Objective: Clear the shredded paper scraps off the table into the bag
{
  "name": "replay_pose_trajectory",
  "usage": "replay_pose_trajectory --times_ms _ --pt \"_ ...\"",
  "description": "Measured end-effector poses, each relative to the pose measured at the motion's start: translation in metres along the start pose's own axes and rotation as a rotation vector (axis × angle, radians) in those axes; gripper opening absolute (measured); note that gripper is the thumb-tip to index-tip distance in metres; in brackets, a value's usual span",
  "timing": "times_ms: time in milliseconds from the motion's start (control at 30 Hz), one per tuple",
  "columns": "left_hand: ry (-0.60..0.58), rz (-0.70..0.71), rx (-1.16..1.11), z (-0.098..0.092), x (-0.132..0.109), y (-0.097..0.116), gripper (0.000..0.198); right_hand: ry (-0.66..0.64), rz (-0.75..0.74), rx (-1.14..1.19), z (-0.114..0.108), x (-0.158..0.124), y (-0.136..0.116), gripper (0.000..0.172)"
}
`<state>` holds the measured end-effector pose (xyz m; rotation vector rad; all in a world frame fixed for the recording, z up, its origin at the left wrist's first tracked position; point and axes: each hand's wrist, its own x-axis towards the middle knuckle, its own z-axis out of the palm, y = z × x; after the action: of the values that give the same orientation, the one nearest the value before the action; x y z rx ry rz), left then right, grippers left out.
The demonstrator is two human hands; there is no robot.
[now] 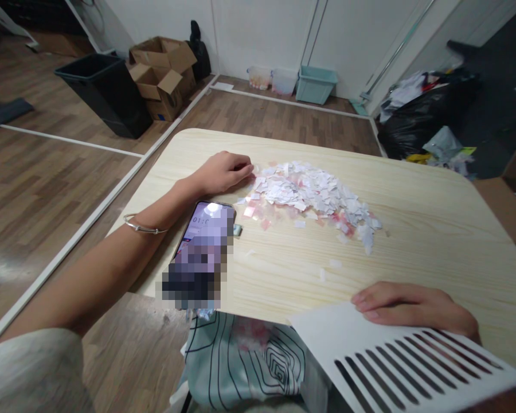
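Resting the bare left hand [227, 172] on the pale wood-grain table [434, 229], curling its fingers loosely beside the near end of a spread heap of small, thin white and reddish scraps [309, 189]. Being unable to tell whether pinching any. Having the heap reaching away between three and four o'clock from that hand, and a lit, partly pixelated phone [208, 229] lying between six and seven. Placing the right hand [417, 310] at the far edge of a flat white panel with long parallel slots [361, 338], stretching the fingers out together; being unable to tell whether gripping or merely touching. Having the heap well apart, between ten and eleven o'clock from there.
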<state>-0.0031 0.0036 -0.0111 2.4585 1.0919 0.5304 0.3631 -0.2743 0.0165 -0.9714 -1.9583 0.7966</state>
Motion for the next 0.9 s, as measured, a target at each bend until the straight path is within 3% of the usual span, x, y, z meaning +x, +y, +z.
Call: replay_pose_trajectory --times_ms 333,533,733,900 --pt "0.004 0.001 -0.015 0.0 -0.001 0.0 0.037 -0.028 -0.019 0.07 0.006 -0.007 0.005 0.029" --pt "0.001 0.008 -0.02 0.0 0.0 0.0 0.037 0.198 0.026 -0.096 -0.013 -0.019 0.008 0.019" --pt "-0.002 0.006 -0.02 0.001 0.0 -0.001 0.036 0.289 0.028 -0.269 -0.029 -0.022 0.001 0.041" --pt "0.004 0.011 -0.012 0.001 0.0 -0.001 0.037 0.203 0.053 -0.308 -0.03 -0.017 -0.002 0.041"
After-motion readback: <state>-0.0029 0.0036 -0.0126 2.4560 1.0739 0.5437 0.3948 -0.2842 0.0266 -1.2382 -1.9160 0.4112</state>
